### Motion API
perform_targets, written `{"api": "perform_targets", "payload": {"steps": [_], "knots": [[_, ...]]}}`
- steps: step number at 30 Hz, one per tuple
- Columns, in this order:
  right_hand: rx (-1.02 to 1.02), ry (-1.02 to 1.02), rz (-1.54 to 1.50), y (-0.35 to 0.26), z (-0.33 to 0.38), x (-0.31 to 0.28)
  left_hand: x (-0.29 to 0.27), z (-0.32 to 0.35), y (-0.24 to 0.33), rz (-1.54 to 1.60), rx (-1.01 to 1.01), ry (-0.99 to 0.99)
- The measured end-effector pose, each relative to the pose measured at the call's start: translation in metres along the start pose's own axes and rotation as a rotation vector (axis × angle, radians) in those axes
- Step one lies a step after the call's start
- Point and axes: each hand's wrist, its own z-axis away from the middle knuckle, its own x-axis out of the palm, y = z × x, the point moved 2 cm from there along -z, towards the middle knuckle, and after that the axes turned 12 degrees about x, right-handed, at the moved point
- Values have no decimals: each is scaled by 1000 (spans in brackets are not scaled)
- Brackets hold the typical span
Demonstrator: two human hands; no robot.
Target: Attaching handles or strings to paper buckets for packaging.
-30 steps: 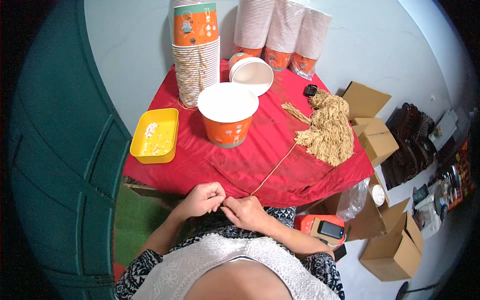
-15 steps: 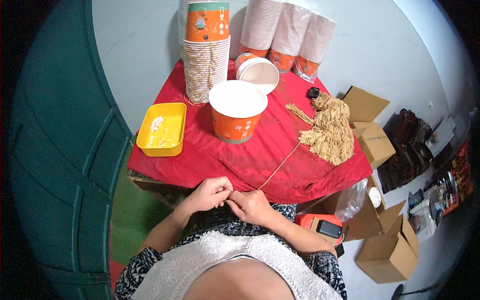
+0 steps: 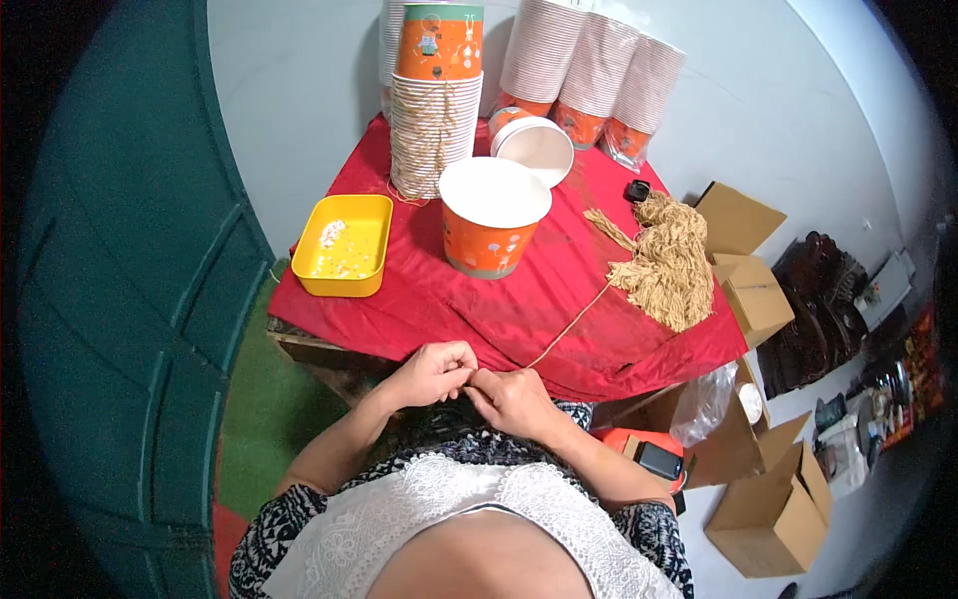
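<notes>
Just off the table's front edge, my left hand (image 3: 439, 372) and my right hand (image 3: 514, 401) meet fingertip to fingertip, both closed in a pinch. A thin tan string (image 3: 571, 325) runs taut across the cloth from a thick hank of tan string (image 3: 671, 262) to my right hand, which grips it. What lies between my left fingertips is too small and hidden to make out. Beyond my hands an orange paper bucket (image 3: 489, 240) with a white inside stands upright.
A red cloth (image 3: 429, 314) covers the table. On it are a yellow tray (image 3: 339, 285) with small white bits, a tall stack of paper buckets (image 3: 431, 140) hung with string, a tipped bucket (image 3: 539, 150) and wrapped stacks (image 3: 589, 70). Cardboard boxes (image 3: 773, 509) stand at right.
The whole view has shifted slightly, so the table's things appear a little further right. My hands stay together in nearly the same pinch, and the string still runs to my right hand.
</notes>
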Motion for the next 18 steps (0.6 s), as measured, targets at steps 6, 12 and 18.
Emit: {"api": "perform_targets", "payload": {"steps": [6,12,18], "knots": [[64,-16,1,-4,-6,-24,4,1,26,-8,22,62],[113,49,-195,-3,-30,-57,-6,-25,71,-140,129,156],[260,101,-439,25,-59,-82,-14,-77,95,-338,262,213]]}}
